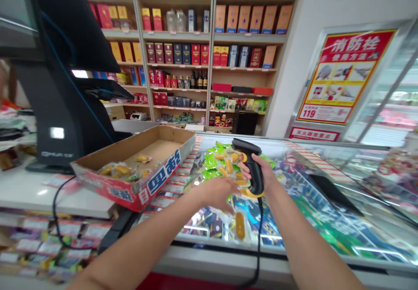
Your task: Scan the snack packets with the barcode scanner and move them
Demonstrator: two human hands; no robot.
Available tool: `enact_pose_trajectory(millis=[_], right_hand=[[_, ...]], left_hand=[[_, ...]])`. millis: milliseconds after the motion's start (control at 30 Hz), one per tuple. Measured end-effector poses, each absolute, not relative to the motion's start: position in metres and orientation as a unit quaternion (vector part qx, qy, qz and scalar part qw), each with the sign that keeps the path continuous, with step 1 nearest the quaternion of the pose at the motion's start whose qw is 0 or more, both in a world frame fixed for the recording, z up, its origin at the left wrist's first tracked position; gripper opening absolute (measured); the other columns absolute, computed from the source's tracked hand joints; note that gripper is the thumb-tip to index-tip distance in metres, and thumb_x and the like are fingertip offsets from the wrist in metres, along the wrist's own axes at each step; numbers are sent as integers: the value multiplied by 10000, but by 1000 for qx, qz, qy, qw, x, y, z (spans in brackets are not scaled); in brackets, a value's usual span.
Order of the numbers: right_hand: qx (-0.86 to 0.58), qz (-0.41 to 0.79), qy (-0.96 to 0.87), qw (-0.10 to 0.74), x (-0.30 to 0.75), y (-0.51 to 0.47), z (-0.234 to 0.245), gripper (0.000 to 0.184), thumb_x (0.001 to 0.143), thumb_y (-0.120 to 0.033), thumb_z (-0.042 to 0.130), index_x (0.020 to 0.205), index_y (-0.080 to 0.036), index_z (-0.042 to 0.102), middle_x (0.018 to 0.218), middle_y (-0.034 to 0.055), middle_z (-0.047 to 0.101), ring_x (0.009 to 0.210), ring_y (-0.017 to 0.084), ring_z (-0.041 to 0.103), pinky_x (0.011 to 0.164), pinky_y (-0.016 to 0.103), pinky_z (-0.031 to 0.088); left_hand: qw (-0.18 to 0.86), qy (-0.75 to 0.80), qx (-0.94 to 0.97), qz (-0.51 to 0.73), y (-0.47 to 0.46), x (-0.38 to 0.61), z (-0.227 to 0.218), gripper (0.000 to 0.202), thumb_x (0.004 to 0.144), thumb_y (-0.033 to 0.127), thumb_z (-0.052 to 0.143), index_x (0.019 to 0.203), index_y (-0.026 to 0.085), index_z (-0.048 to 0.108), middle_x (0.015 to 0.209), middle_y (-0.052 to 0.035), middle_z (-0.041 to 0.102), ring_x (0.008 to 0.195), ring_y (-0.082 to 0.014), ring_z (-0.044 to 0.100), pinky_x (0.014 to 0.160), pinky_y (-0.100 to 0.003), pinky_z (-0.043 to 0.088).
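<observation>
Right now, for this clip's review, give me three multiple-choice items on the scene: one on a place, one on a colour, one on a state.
1. Where does the cardboard box rest?
A. on the counter edge, left of the hands
B. on the floor
C. on a back shelf

2. What colour is the trim at the base of the barcode scanner?
A. red
B. yellow
C. white

3. What is the right hand doing?
A. hanging open
B. pressing the box
C. gripping the scanner

Answers: 1 A, the box sits beside the black register stand. 2 B, a yellow band shows under the black handle. 3 C, its fingers wrap the handle while the left hand lies on snack packets.
</observation>
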State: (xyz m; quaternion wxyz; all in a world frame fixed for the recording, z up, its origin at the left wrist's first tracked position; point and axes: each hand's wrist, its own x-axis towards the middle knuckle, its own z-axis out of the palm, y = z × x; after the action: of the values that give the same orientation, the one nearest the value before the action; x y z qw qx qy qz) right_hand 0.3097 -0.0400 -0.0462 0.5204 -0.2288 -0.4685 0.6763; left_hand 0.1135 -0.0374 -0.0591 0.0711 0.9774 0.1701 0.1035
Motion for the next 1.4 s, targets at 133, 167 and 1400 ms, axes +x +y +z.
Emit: enact_pose_trajectory(millis=[133,167,1400], right_hand=[[-199,679,-470,528,318,-41,-48,314,757,-475,675,854,-198,562,558,-42,527,416,99,437,461,251,476],[-198,678,-471,529,317,-40,-49,311,766,-474,669,857,-197,560,558,-43,524,419,100,440,465,252,477],[-255,675,-475,502,282,-34,-73,345,721,-481,698,846,-180,584,542,-23,574,405,110,495,448,248,457]], left_hand=[[79,69,994,42,-55,124,-89,555,744,475,724,1262,300,624,1388,-74,567,1291,-295,491,1035,-414,397],[77,63,994,46,-55,124,-94,515,764,478,708,1239,291,639,1329,-84,604,1237,-285,533,1011,-402,411],[714,223,392,536,41,80,-95,546,544,16,801,1045,144,627,910,-82,719,986,-210,695,886,-272,499]])
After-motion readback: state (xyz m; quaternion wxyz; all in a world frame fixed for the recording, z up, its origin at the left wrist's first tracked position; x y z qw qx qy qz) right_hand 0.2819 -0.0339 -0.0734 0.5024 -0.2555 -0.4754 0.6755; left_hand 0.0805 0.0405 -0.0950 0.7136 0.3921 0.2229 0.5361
